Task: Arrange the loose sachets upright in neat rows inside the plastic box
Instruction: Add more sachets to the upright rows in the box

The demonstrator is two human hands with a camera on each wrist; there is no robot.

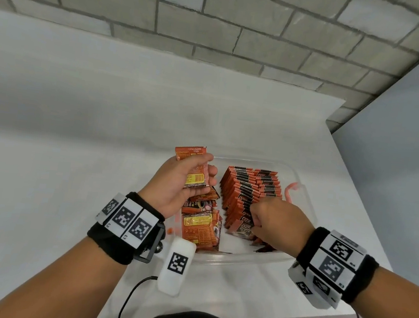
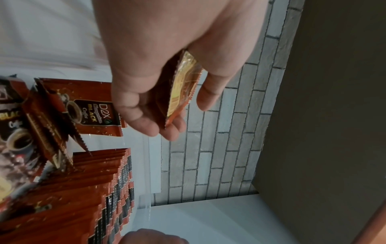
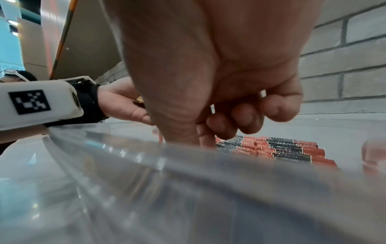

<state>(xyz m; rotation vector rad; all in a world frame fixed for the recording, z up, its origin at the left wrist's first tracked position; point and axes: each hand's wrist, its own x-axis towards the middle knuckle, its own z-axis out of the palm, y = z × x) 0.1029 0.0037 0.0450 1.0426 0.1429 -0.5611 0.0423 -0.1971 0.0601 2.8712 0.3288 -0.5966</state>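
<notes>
A clear plastic box [image 1: 301,196] sits on a white counter [image 1: 76,116] in front of a person. Along its right half, orange and black sachets stand upright in rows [image 1: 249,190], packed edge to edge. On the left half, loose sachets [image 1: 199,223] lie flat in a jumbled heap.

The left hand [image 1: 176,181] is raised over the heap, its fingers and thumb curled round a small bunch of sachets [image 1: 195,169] held on edge. The right hand [image 1: 274,219] is at the near end of the rows, fingers curled down, seemingly pinching the nearest standing sachet, though the fingertips are hidden.

These packets look light, thin and floppy, with glossy foil that is likely slippery and crimped, saw-toothed ends. They are probably best pinched flat across both faces near the top edge, several together for stiffness. A standing row seems liable to topple without a hand bracing its end.
</notes>
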